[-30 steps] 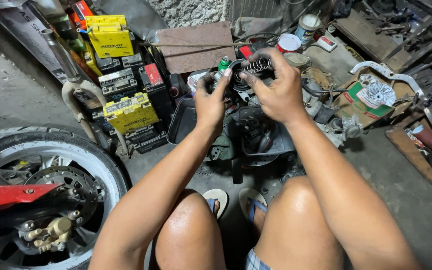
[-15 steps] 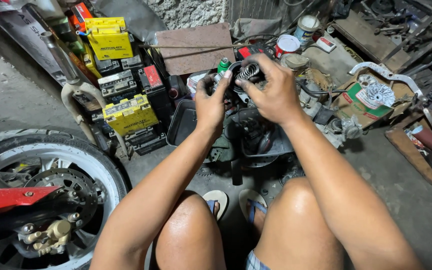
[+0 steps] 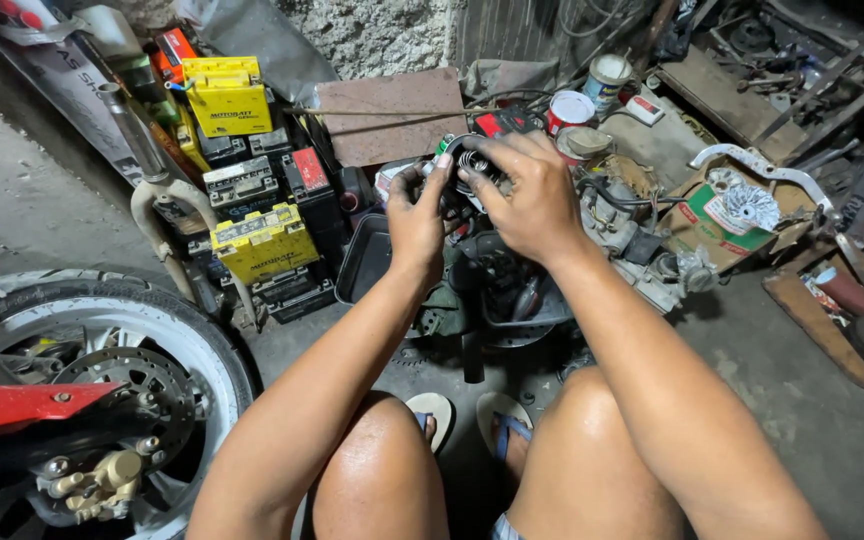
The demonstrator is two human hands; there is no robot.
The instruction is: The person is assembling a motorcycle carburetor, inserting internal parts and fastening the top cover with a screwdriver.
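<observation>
A round black engine part with a coil spring (image 3: 479, 165) is held above the engine (image 3: 512, 290) on the floor, the left hand (image 3: 415, 215) and the right hand (image 3: 527, 195) both clamped on it, with yellow batteries (image 3: 262, 245) near on the left.

Both our forearms reach forward over bare knees. Our left hand (image 3: 414, 222) curls, thumb up, fingers gripping. Our right hand (image 3: 524, 196) arches over, fingers bent, knuckles toward us.

2 yellow batteries (image 3: 227, 95), 2 cans (image 3: 570, 108), 1 wheel (image 3: 102, 330), 2 sandals (image 3: 437, 412).
</observation>
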